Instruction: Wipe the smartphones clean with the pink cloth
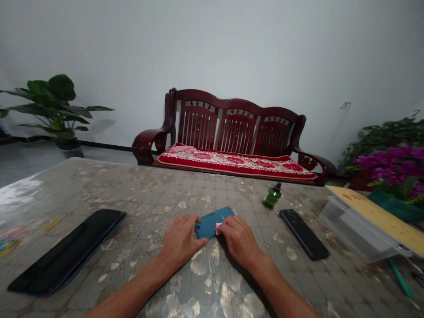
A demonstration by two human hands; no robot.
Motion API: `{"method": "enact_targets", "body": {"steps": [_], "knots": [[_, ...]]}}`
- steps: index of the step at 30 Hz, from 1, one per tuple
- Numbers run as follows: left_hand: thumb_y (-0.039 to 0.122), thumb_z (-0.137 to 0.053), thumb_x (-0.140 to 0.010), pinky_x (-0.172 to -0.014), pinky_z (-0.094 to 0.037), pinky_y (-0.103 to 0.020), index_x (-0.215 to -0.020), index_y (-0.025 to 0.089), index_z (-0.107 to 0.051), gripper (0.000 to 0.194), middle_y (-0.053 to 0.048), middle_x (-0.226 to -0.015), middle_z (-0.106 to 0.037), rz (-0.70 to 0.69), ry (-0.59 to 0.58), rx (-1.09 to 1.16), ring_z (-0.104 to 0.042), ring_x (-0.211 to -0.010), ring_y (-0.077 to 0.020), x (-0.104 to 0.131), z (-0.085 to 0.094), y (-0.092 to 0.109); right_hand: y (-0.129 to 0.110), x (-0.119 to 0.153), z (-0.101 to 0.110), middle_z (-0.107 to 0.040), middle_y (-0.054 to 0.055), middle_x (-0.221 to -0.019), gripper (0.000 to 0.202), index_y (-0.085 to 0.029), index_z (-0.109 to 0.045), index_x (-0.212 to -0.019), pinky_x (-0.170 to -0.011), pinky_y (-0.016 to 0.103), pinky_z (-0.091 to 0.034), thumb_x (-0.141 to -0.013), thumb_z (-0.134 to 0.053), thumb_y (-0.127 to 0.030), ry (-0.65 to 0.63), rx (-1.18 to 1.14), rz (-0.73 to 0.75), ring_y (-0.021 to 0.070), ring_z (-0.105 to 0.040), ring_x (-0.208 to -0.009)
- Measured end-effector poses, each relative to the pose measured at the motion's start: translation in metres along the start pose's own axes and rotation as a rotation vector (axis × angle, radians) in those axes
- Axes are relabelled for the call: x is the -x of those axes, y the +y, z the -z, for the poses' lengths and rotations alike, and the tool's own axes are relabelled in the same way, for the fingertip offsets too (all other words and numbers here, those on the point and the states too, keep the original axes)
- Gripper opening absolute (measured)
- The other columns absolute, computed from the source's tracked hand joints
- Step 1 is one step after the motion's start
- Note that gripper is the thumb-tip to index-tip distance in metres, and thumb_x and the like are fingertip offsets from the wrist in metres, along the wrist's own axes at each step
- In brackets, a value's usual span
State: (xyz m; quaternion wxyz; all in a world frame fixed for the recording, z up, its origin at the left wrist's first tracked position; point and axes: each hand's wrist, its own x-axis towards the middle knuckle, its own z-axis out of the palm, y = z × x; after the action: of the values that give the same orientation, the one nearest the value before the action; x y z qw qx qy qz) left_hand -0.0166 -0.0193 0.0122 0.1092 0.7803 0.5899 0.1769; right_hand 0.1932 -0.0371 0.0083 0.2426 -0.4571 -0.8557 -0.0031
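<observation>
A blue smartphone [212, 223] lies on the patterned tabletop, back side up, between my two hands. My left hand [181, 236] grips its left end, with the thumb along the near edge and the fingers at the far edge. In my right hand [240, 238] a small pink cloth [218, 228] is pinched and pressed against the phone's back. Only a corner of the cloth shows; the fingers cover the rest. My right fingers also hide the phone's right end.
A black phone [304, 234] and a green spray bottle [272, 196] stand to the right, near a clear plastic box [357, 229]. On the left lies a large dark tablet-like device [68, 251], with coloured bands [11, 240] beyond it. A wooden bench [232, 128] is behind the table.
</observation>
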Motion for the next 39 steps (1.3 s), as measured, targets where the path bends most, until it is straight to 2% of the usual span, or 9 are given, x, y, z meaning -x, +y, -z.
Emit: {"method": "enact_targets", "body": {"steps": [4,8,15,22,25,28,30,33,39], "knots": [[0.039,-0.074,-0.073,-0.092,-0.041,-0.042,-0.102,0.021,-0.062,0.036,-0.008,-0.101,-0.07,0.039,0.029,-0.046,-0.062,-0.104,-0.0318,-0.002,0.001,-0.002,0.012,0.001,-0.002,-0.063,0.004,-0.088,0.024,-0.021,-0.069,-0.092,-0.08,0.027,-0.04,-0.099,-0.049,-0.01,0.092,-0.024,-0.096,0.0182,-0.054,-0.087],[0.042,-0.073,-0.079,-0.091,-0.04,-0.042,-0.103,0.021,-0.062,0.034,-0.007,-0.102,-0.068,0.027,0.023,-0.107,-0.061,-0.104,-0.031,0.001,0.0,0.0,0.017,0.001,-0.005,-0.063,0.004,-0.088,0.023,-0.021,-0.069,-0.092,-0.081,0.027,-0.041,-0.098,-0.05,-0.009,0.142,-0.053,-0.095,0.0185,-0.055,-0.088],[0.037,-0.072,-0.082,-0.096,-0.04,-0.046,-0.106,0.021,-0.063,0.03,-0.008,-0.109,-0.066,-0.069,-0.057,-0.082,-0.058,-0.107,-0.0317,0.026,-0.006,0.023,0.019,0.0,-0.007,-0.063,0.003,-0.087,0.02,-0.021,-0.07,-0.092,-0.078,0.027,-0.04,-0.097,-0.054,-0.01,0.138,-0.044,-0.091,0.0183,-0.055,-0.085],[0.022,-0.07,-0.081,-0.102,-0.041,-0.04,-0.107,0.025,-0.064,0.027,-0.003,-0.116,-0.068,-0.332,-0.194,0.234,-0.058,-0.113,-0.0251,0.039,-0.022,0.035,0.025,0.001,0.0,-0.064,0.003,-0.086,0.022,-0.022,-0.071,-0.086,-0.077,0.027,-0.039,-0.095,-0.056,-0.009,0.064,0.065,-0.177,0.0183,-0.055,-0.085],[0.018,-0.068,-0.081,-0.102,-0.043,-0.037,-0.105,0.026,-0.067,0.025,0.0,-0.111,-0.072,-0.317,-0.169,0.296,-0.062,-0.109,-0.0225,0.022,-0.02,0.025,0.027,0.001,0.003,-0.065,0.003,-0.086,0.023,-0.022,-0.071,-0.085,-0.077,0.028,-0.039,-0.096,-0.055,-0.009,0.041,0.103,-0.212,0.0185,-0.055,-0.086],[0.024,-0.073,-0.08,-0.112,-0.037,-0.042,-0.128,0.029,-0.062,0.049,-0.003,-0.135,-0.065,-0.388,-0.143,0.265,-0.055,-0.127,-0.0268,-0.009,-0.013,0.01,0.026,0.002,0.005,-0.065,0.003,-0.087,0.022,-0.022,-0.072,-0.087,-0.077,0.028,-0.039,-0.096,-0.056,-0.009,0.017,0.097,-0.21,0.0183,-0.056,-0.086],[0.037,-0.08,-0.076,-0.116,-0.032,-0.048,-0.142,0.029,-0.051,0.073,-0.007,-0.147,-0.056,-0.469,-0.233,0.2,-0.045,-0.138,-0.0323,-0.033,-0.01,0.001,0.024,0.003,0.006,-0.065,0.002,-0.087,0.021,-0.022,-0.071,-0.087,-0.077,0.027,-0.039,-0.095,-0.057,-0.009,-0.003,0.065,-0.168,0.0178,-0.056,-0.086],[0.046,-0.09,-0.062,-0.12,-0.026,-0.049,-0.148,0.028,-0.046,0.098,-0.009,-0.154,-0.048,-0.607,-0.354,0.115,-0.032,-0.147,-0.0363,-0.068,-0.013,-0.005,0.022,0.005,0.007,-0.065,0.002,-0.087,0.02,-0.021,-0.07,-0.086,-0.077,0.027,-0.039,-0.094,-0.057,-0.009,-0.007,0.026,-0.101,0.0172,-0.056,-0.085],[0.046,-0.096,-0.049,-0.121,-0.022,-0.053,-0.149,0.03,-0.043,0.115,-0.011,-0.16,-0.038,-0.696,-0.571,-0.069,-0.024,-0.15,-0.0394,-0.112,-0.022,0.01,0.03,0.011,0.005,-0.063,0.004,-0.085,0.021,-0.021,-0.069,-0.088,-0.076,0.028,-0.038,-0.099,-0.052,-0.014,0.066,0.031,-0.085,0.0179,-0.054,-0.082]]}}
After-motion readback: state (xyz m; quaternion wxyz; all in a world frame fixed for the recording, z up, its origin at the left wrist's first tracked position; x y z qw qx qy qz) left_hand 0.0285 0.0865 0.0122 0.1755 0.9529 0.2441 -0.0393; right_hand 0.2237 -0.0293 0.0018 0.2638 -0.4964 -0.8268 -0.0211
